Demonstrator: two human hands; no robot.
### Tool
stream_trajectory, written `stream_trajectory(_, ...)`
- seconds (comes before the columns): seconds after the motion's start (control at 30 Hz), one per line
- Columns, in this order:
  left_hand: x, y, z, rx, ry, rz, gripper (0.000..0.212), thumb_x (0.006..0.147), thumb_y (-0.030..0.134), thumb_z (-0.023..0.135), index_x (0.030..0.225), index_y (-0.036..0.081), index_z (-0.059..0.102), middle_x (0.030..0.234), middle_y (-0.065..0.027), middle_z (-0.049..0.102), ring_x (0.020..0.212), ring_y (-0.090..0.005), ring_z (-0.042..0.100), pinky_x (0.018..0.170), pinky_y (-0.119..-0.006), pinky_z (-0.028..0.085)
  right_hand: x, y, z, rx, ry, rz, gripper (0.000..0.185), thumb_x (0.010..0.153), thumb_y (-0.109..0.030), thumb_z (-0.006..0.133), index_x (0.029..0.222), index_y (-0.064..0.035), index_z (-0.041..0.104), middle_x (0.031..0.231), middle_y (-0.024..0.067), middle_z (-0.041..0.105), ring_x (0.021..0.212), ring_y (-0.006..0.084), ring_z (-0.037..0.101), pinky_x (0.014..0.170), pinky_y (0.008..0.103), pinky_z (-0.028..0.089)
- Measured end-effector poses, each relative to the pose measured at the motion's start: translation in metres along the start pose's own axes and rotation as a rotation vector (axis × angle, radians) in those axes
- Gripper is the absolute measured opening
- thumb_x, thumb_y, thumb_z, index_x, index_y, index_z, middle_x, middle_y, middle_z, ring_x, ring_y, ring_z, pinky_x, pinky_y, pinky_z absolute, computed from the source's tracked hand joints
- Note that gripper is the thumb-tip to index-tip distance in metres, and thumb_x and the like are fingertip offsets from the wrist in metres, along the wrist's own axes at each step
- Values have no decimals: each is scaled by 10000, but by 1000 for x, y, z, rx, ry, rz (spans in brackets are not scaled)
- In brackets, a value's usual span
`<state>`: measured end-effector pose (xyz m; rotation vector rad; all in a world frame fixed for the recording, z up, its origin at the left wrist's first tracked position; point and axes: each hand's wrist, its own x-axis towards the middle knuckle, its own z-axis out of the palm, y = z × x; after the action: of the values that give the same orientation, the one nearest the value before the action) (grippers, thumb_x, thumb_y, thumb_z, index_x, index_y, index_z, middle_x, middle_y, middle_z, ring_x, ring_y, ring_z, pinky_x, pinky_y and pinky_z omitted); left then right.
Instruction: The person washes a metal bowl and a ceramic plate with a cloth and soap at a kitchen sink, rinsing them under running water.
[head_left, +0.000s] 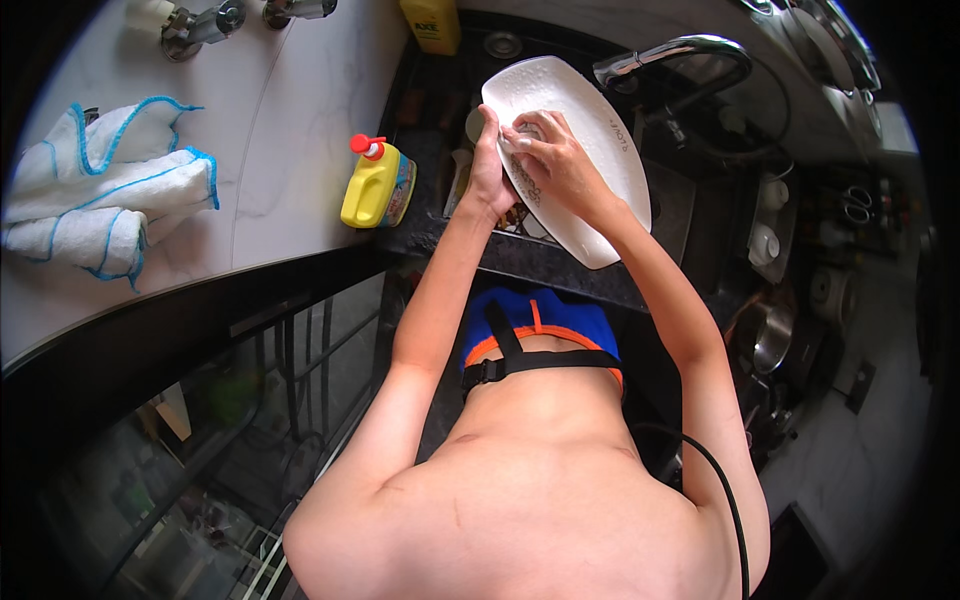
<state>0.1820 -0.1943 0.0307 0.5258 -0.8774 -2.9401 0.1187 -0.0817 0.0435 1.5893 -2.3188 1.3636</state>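
A long white ceramic platter (592, 142), wet with drops and printed with dark lettering, is held tilted over the sink. My left hand (491, 169) grips its left edge, with the thumb up along the rim. Over the same edge, my right hand (551, 154) is curled with bent fingers and has some white suds on it. Whether a cloth or sponge is between its fingers cannot be made out. Below the platter, partly hidden, lie other dishes and utensils in the sink.
Left of the sink stands a yellow detergent jug (369, 187) with a red cap. A chrome faucet (675, 52) arches at the upper right. White cloths with blue edging (112, 187) hang at the left wall. White cups (763, 244) sit in a tray at the right.
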Motion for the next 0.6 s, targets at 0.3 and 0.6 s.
stream_trajectory(0.3,1,-8,4,7,66,13,638,930,622,285,1314,127,411,1261,-99,502,1171,-235,499,962,-395,441,18,2,6,-52,113,134,308,741,43,610,1030,-49,668,1058,147,562,1044,307,513,891,379,466)
stream_trajectory(0.6,11,23,-8,-7,169,119,688,925,589,356,1335,37,387,1277,-164,503,1181,-307,499,988,-447,418,-43,-14,-24,47,-280,63,313,793,5,634,1088,-92,673,1071,129,566,1045,278,529,885,373,491)
